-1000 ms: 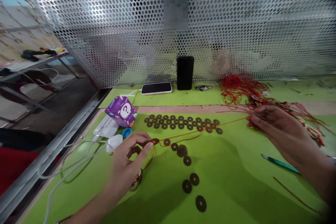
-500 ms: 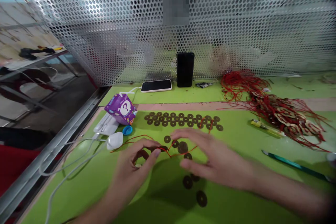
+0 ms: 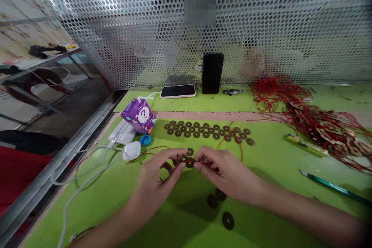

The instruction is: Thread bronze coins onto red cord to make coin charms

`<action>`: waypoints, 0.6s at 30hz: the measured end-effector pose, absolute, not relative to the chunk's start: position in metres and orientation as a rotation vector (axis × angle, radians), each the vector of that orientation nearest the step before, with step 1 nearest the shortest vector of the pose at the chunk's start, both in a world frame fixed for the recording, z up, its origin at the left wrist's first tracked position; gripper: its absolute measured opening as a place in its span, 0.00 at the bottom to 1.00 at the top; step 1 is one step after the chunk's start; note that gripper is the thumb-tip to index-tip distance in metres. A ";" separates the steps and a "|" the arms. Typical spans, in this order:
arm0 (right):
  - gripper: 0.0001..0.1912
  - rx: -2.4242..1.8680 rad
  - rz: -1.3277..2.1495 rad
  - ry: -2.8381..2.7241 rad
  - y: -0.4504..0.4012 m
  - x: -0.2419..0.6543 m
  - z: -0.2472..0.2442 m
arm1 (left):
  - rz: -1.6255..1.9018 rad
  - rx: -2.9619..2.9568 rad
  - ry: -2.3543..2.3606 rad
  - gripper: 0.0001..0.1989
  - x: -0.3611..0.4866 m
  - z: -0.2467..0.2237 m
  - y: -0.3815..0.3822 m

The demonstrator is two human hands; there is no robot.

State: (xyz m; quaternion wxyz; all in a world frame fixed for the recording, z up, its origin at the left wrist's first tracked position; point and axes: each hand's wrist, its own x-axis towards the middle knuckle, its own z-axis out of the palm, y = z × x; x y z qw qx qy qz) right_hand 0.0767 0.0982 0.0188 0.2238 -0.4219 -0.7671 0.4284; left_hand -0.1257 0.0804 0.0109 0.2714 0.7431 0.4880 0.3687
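Note:
My left hand [image 3: 158,176] and my right hand [image 3: 225,172] meet fingertip to fingertip over the green table [image 3: 270,186]. Between them they pinch a round holed coin [image 3: 188,161] threaded on a thin red string [image 3: 232,139], which loops away behind the right hand and out to the left. A row of several like coins [image 3: 207,131] lies just beyond the hands. Three loose coins [image 3: 220,205] lie in front of my right wrist.
A tangled pile of red strings with coins [image 3: 316,118] covers the right rear. A yellow lighter [image 3: 306,145] and a green pen [image 3: 334,188] lie to the right. Left are a purple box [image 3: 138,115], blue cap [image 3: 145,139], white charger [image 3: 131,150] and cables. Two phones [image 3: 178,91] sit by the perforated screen [image 3: 261,27].
My right hand came from the string pile at the right to the middle and now pinches the coin and string beside my left hand. The taut string has gone slack.

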 end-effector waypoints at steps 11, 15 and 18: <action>0.08 -1.143 1.278 -2.113 0.097 0.081 0.017 | 1.041 2.522 1.132 0.14 -0.126 0.013 0.085; 0.14 -1.111 1.101 -2.247 0.097 0.084 0.016 | 1.063 2.547 1.128 0.14 -0.127 0.014 0.085; 0.16 -1.113 0.996 -2.309 0.098 0.085 0.015 | 1.082 2.555 1.117 0.14 -0.127 0.015 0.086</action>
